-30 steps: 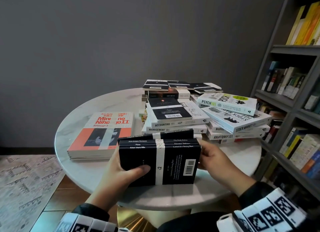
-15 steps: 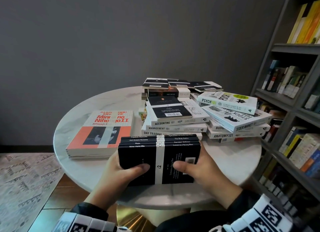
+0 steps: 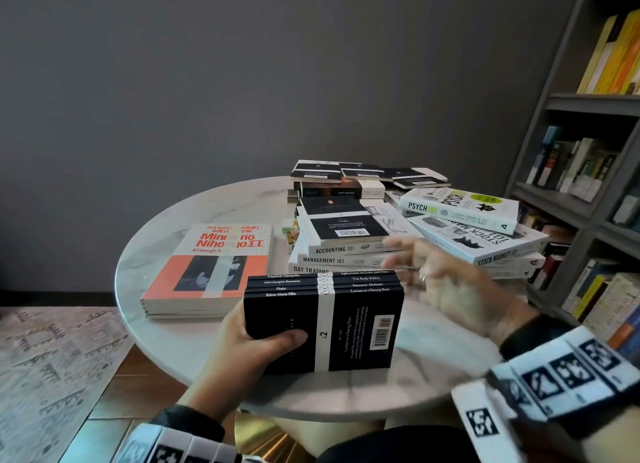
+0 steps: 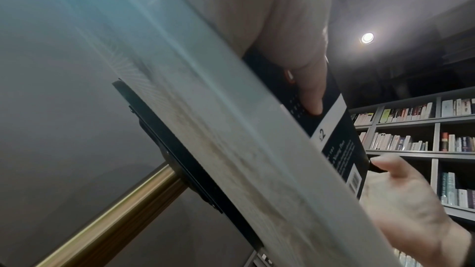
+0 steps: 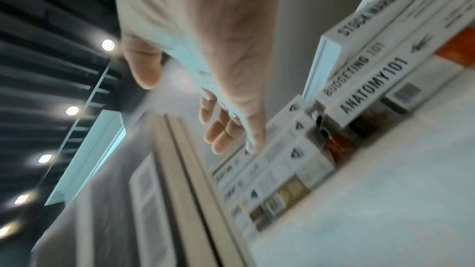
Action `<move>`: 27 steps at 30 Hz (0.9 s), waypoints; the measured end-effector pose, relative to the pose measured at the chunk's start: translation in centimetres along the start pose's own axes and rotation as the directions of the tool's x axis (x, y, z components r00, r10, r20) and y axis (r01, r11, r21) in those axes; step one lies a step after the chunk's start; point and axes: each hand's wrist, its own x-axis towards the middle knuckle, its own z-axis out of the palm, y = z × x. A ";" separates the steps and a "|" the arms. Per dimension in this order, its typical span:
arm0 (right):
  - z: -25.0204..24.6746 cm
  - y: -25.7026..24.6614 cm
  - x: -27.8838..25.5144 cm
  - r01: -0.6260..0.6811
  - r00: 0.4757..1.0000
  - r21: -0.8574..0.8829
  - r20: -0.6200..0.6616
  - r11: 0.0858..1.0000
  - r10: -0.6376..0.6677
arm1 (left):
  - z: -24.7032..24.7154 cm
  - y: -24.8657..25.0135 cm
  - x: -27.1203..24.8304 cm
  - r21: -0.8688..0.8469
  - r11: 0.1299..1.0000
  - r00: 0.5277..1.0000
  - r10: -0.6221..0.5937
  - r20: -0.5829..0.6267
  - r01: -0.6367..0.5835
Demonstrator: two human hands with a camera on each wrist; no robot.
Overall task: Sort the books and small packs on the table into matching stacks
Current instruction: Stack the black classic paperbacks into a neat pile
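A stack of several thin black books with a white band lies at the near edge of the round white table. My left hand grips its left end, thumb on the top cover. My right hand hovers blurred to the right of the stack, fingers straight and holding nothing, in front of the "Accounting 101" pile. In the right wrist view the hand points at white "101" spines. More black books lie on the far pile.
An orange-and-white textbook lies left of the piles. White "Psych 101" and "Stock Market 101" books lean at the right. A grey bookshelf stands right of the table. A patterned rug covers the floor at left.
My right hand has let go of the black stack's right end and moved up and back toward the white piles. The left hand keeps its grip on the stack.
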 end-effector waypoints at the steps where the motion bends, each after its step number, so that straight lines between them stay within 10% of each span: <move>1: -0.5 -1.0 0.5 0.014 0.996 0.037 -0.089 0.999 -0.010 | 0.0 0.0 0.0 -0.002 1.000 1.000 0.001 -0.002 -0.001; 10: 0.1 -0.9 7.8 -0.321 0.823 -0.380 -0.564 0.867 0.058 | 0.0 -0.1 -0.1 -0.018 1.000 1.000 -0.014 -0.010 0.014; 17: 1.0 -0.3 10.2 -0.430 0.767 -0.476 -0.640 0.767 0.033 | 0.0 -0.1 0.0 -0.034 0.999 1.000 0.001 -0.015 -0.002; 27: 0.2 -0.3 8.6 -0.287 0.781 -0.186 -0.613 0.940 0.117 | -0.1 0.0 0.0 -0.050 0.999 1.000 0.004 0.004 -0.004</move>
